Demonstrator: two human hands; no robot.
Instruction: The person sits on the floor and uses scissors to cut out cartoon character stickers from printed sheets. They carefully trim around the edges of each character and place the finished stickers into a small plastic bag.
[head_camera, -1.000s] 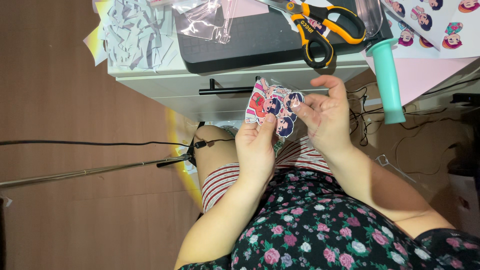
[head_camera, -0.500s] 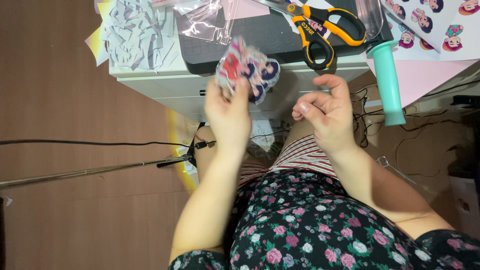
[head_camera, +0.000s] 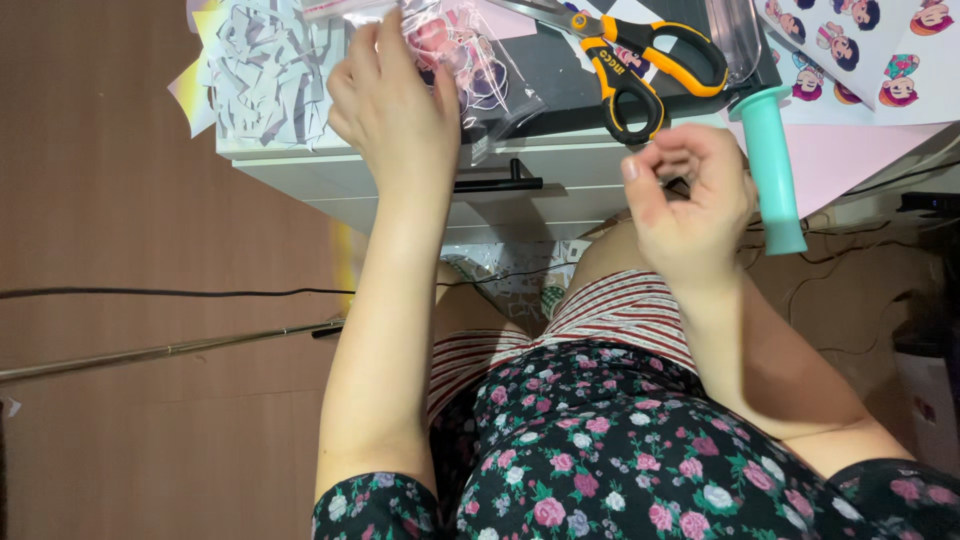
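Pinching a clear plastic bag of colourful cartoon stickers (head_camera: 468, 62) over the dark desk mat (head_camera: 560, 85), the left hand (head_camera: 392, 110) is raised — the right hand (head_camera: 690, 195) is held apart, loosely curled, gripping nothing, near the orange-handled scissors (head_camera: 640, 65).

I see open air between my two hands above my lap; scissors (head_camera: 640, 62), teal handle (head_camera: 772, 165) and paper scraps (head_camera: 262, 70) crowd the worktop (head_camera: 330, 170) edge

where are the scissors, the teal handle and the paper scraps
scissors (head_camera: 640, 70), head view, on the orange and black handles
teal handle (head_camera: 775, 165), head view, on the middle of its shaft
paper scraps (head_camera: 262, 75), head view, on the middle of the pile
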